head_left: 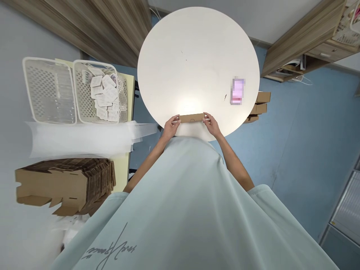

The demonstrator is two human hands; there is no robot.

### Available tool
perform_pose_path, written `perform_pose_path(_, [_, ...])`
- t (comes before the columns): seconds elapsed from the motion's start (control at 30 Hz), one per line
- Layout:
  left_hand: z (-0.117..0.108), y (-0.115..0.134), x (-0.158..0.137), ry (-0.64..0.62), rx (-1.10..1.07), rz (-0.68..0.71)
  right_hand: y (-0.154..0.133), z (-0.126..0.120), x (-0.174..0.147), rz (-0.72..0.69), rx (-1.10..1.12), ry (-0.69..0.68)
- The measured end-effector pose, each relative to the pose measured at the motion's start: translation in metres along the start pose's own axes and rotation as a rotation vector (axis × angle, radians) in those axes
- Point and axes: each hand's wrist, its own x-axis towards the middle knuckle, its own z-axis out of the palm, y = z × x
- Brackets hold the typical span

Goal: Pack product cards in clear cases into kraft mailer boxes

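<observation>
A small brown cardboard box (192, 118) is held level between my two hands, over the near edge of the round white table (194, 48). My left hand (171, 126) grips the box's left end, thumb and fingers pinched on it. At the opposite end, my right hand (211, 123) has its fingers closed on the right side. The box looks closed, with a half-round thumb notch on the side facing me. Whether its underside touches the table I cannot tell.
A blurred phone-like item (237, 91) lies on the table's right. Left, a side table (121, 176) bears white baskets (75, 93), one with white packets (105, 92), plus translucent sheets (81, 139) and stacked flat cardboard (56, 183). Brown boxes (261, 103) are beyond the table's right edge.
</observation>
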Motion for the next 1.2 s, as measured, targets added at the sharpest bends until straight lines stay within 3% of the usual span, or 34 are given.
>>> perform_pose_path(0.27, [0.002,0.009,0.008,0.073,0.058,0.016,-0.001,0.009,0.011,-0.014,0.032,0.07])
perform_pose_path(0.53, [0.003,0.013,0.006,0.08,0.041,-0.088,-0.004,0.007,0.014,-0.065,-0.024,0.063])
perform_pose_path(0.77, [0.009,0.001,-0.034,0.076,0.057,-0.082,0.007,0.009,-0.024,-0.047,-0.01,0.051])
perform_pose_path(0.9, [0.026,-0.011,-0.058,0.115,0.051,-0.183,0.024,0.012,-0.053,0.007,0.03,0.069])
perform_pose_path(1.07, [0.044,-0.024,-0.066,0.064,0.074,-0.3,0.044,0.02,-0.066,0.172,0.036,0.1])
perform_pose_path(1.2, [0.05,-0.022,-0.072,0.074,0.058,-0.317,0.05,0.021,-0.069,0.22,0.085,0.134])
